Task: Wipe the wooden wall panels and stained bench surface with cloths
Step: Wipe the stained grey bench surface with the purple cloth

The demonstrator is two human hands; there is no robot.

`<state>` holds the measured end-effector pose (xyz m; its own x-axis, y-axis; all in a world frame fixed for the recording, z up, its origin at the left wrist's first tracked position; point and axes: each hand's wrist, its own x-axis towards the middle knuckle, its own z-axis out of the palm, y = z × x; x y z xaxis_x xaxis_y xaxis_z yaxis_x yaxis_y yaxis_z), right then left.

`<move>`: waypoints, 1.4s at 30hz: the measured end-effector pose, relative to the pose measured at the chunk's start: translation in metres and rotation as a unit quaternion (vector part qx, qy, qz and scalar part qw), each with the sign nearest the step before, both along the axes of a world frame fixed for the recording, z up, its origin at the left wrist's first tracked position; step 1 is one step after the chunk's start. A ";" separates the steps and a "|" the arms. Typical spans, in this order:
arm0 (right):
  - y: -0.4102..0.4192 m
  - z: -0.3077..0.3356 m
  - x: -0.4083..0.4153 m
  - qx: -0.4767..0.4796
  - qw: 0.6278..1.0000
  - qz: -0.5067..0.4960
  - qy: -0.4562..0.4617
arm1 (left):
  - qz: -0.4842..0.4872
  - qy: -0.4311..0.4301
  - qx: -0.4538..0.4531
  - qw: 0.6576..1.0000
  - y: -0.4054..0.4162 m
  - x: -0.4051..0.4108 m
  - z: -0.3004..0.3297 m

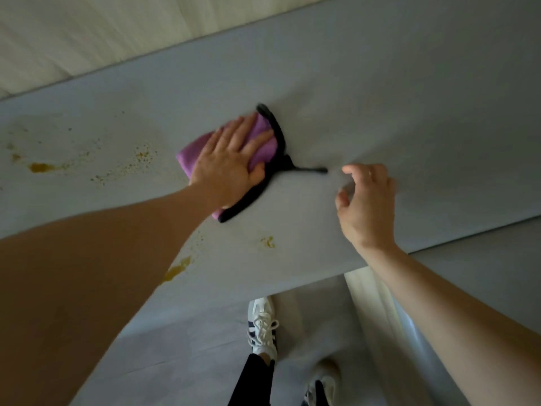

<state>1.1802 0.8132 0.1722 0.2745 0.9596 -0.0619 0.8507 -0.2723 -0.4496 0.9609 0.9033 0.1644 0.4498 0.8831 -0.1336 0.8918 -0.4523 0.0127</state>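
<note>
Now | left hand [227, 159] flat on purple cloth [260, 133] | right hand [366, 200] loosely curled, empty

Bench [409, 112] surface lies open toward 1 to 3 o'clock. Cloth [263, 142] occupies centre; wall panel [87, 39] bounds travel at 11 o'clock.

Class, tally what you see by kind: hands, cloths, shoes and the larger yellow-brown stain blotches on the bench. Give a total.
Bare hands: 2 (left hand, right hand)
Purple cloth with black edging: 1
White lace-up shoes: 2
Larger yellow-brown blotches on the grey bench: 3
Total: 8
</note>
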 end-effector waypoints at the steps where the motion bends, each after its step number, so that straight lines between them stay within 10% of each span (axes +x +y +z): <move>1: 0.000 -0.001 -0.002 0.006 1.000 -0.006 -0.001 | 0.034 0.000 0.004 0.999 0.000 0.000 0.000; 8: -0.025 0.011 -0.003 -0.030 0.999 -0.008 0.036 | 0.179 -0.069 -0.004 0.981 -0.077 0.058 -0.006; 16: -0.043 0.020 0.004 -0.069 0.997 -0.022 0.016 | -0.116 0.001 0.030 0.993 -0.096 0.017 -0.003; 24: -0.062 0.008 0.001 -0.007 1.000 -0.017 0.016 | 0.199 -0.074 0.056 0.976 -0.118 0.046 -0.012; 33: -0.073 0.018 -0.003 -0.034 0.999 0.019 0.015 | 0.012 -0.047 0.002 0.999 -0.149 0.040 -0.004; 42: -0.098 0.010 -0.055 -0.012 0.992 0.123 0.012 | 0.175 -0.036 -0.013 0.984 -0.179 -0.006 -0.003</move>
<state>1.1255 0.7155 0.1825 0.0310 0.9955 -0.0898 0.8822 -0.0695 -0.4657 0.9548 0.7246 0.1617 0.1288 0.9823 -0.1363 0.9891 -0.1173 0.0892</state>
